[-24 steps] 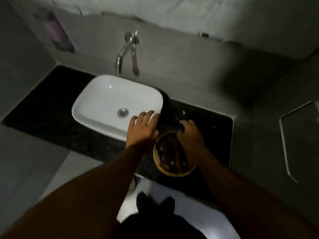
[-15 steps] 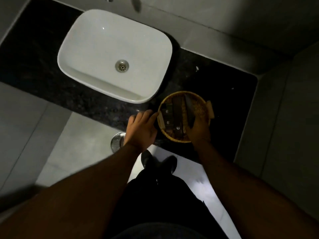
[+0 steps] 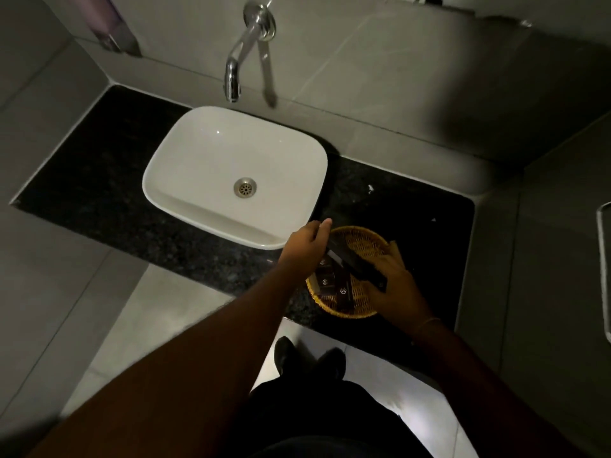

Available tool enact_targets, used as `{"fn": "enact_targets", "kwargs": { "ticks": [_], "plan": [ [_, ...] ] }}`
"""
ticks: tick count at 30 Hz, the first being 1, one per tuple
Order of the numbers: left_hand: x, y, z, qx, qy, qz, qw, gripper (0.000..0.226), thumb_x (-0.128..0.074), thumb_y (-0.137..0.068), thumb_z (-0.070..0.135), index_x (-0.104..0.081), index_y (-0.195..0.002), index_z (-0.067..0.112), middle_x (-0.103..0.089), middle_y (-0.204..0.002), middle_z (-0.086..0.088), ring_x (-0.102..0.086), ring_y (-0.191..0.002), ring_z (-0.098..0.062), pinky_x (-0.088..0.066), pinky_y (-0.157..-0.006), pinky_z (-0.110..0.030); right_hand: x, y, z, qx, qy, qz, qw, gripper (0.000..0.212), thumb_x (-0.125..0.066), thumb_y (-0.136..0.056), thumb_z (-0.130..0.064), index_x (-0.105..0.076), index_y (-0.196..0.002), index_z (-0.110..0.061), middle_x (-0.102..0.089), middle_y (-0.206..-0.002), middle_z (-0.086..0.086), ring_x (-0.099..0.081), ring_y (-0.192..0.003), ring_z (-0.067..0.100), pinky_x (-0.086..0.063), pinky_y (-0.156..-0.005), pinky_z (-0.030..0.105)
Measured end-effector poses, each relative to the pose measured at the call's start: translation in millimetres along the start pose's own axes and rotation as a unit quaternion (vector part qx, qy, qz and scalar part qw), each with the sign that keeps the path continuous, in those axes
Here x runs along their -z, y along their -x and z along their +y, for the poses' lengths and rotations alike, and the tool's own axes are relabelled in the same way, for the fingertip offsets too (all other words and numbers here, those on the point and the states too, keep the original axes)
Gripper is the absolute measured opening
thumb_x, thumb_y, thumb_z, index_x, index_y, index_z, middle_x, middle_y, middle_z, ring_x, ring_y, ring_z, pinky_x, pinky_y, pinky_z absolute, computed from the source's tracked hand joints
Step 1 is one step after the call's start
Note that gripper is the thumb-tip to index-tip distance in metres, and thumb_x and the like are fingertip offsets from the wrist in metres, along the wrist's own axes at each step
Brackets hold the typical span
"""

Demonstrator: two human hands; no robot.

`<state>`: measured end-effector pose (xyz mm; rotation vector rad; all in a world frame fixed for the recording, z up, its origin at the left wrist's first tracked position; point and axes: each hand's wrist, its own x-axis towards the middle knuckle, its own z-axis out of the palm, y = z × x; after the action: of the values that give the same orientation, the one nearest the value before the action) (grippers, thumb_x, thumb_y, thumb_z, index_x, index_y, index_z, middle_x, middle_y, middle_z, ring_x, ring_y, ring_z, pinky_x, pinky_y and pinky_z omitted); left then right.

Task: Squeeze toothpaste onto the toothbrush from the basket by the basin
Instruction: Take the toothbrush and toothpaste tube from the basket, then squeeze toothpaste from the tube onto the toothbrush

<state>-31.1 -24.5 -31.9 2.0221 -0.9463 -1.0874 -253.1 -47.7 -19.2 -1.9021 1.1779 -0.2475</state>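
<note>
A round woven basket (image 3: 367, 241) stands on the black counter just right of the white basin (image 3: 211, 160). Several small dark boxes (image 3: 334, 282) lie inside it. A long dark box (image 3: 355, 264) is lifted slantwise over the basket. My right hand (image 3: 393, 285) grips its near end. My left hand (image 3: 305, 247) holds its far end, fingers curled around it. No bare toothbrush or toothpaste tube shows.
A chrome tap (image 3: 246, 44) juts from the tiled wall above the basin. The black stone counter (image 3: 99, 180) runs left and right of it. A dispenser (image 3: 114, 28) hangs on the wall at upper left. My shoes (image 3: 307, 360) stand on the floor below.
My left hand has moved from the counter edge onto the dark box. My right hand has lifted that box out of the basket. The view has tilted up toward the tap.
</note>
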Motion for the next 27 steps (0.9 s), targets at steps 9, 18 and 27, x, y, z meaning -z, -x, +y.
{"fn": "enact_targets", "kwargs": {
  "ticks": [9,18,27],
  "plan": [
    [28,-4,9,0.094,0.2,-0.073,0.973,0.062,-0.032,-0.116,0.049,-0.062,-0.081,0.007,-0.055,-0.048,-0.001,-0.049,-0.034,-0.011,-0.037,-0.037,-0.02,19,-15,1,0.026,-0.012,-0.033,0.999,0.047,-0.073,-0.092,-0.022,-0.065,-0.138,-0.022,-0.065,-0.135,0.005,-0.045,-0.142,0.036,-0.039,-0.118,0.06],
    [39,10,-5,0.193,0.383,-0.149,0.891,0.084,-0.022,-0.108,0.07,-0.071,-0.069,0.014,-0.058,-0.061,-0.004,-0.056,-0.052,-0.014,-0.053,-0.057,-0.023,13,-7,-3,0.001,-0.085,0.001,0.996,0.047,-0.081,-0.086,-0.014,-0.07,-0.13,-0.026,-0.055,-0.129,-0.03,-0.049,-0.139,0.021,-0.052,-0.111,0.03],
    [15,24,51,-0.071,0.142,-0.011,0.987,0.031,-0.063,-0.104,0.049,-0.063,-0.089,0.021,-0.069,-0.07,0.004,-0.068,-0.063,-0.006,-0.054,-0.063,-0.021,-16,-11,-56,-0.073,-0.344,-0.012,0.936,0.012,-0.073,-0.093,-0.034,-0.081,-0.102,-0.034,-0.083,-0.105,-0.008,-0.078,-0.1,0.01,-0.061,-0.073,0.017]
  ]
}}
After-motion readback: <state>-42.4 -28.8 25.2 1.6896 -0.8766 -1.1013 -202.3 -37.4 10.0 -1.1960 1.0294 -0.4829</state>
